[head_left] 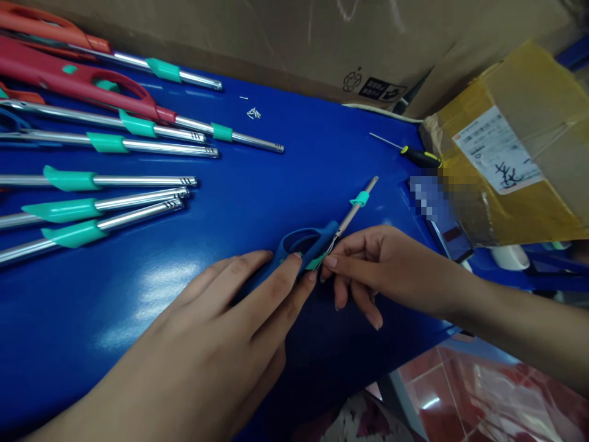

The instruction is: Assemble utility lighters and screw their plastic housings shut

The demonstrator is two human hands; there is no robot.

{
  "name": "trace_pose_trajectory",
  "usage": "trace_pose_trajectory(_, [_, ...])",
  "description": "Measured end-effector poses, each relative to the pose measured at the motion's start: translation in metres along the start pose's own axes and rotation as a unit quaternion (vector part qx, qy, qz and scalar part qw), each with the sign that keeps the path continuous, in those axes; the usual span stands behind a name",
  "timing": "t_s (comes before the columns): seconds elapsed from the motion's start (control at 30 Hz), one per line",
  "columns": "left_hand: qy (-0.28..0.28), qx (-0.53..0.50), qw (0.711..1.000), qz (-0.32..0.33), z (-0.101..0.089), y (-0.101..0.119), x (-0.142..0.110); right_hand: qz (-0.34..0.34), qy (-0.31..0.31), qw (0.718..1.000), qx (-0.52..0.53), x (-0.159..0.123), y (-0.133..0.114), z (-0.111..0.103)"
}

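A blue gas lighter [313,239] with a long metal tube lies under my hands on the blue table. A green collar [360,198] sits partway along its tube. My left hand [230,307] lies over the lighter's handle, its fingers wrapped around it and covering most of the body. My right hand [372,264] is closed in a pinch, thumb and forefinger at the lighter's side where the tube meets the handle. Thin wire or a small part shows at that pinch, but I cannot make out exactly what is between the fingertips.
Several lighters, among them a red one [129,95], lie at the left with metal tubes pointing right. Small screws [253,113] sit near the back. A yellow-black screwdriver [419,156], a phone [444,224] and a taped carton [519,147] are at the right. Cardboard [276,43] stands behind.
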State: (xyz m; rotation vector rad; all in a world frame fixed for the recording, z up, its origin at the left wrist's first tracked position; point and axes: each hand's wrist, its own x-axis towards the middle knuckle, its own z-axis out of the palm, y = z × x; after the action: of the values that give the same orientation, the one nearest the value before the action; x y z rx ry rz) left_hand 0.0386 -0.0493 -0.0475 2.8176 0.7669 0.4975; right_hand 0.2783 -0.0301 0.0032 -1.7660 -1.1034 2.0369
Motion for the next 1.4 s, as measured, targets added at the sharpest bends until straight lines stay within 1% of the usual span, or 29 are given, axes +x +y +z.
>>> trace_pose_trajectory(0.27, [-0.002, 0.009, 1.000, -0.007, -0.001, 0.000, 0.003, -0.003, -0.015, 1.000, 0.020, 0.000, 0.003, -0.003])
trace_pose_trajectory(0.53, [0.000, 0.007, 1.000, -0.009, -0.002, 0.000, 0.005, 0.031, 0.013, 0.998, 0.062, 0.004, -0.004, -0.003])
trace_pose_trajectory(0.8, [0.003, -0.004, 1.000, -0.014, -0.003, -0.001, 0.003, 0.064, 0.025, 0.997, 0.023, 0.005, -0.016, 0.000])
trace_pose_trajectory(1.1, [-0.002, -0.006, 1.000, -0.001, -0.002, -0.001, 0.002, 0.064, 0.031, 0.997, 0.019, 0.004, -0.015, 0.000])
trace_pose_trajectory(1.27, [-0.006, -0.019, 1.000, -0.005, -0.001, -0.002, 0.001, 0.062, 0.037, 0.996, 0.043, 0.002, -0.015, 0.002])
trace_pose_trajectory(1.4, [-0.015, -0.022, 1.000, 0.004, -0.001, -0.003, 0.000, 0.047, 0.043, 0.996, 0.054, 0.001, -0.011, 0.004])
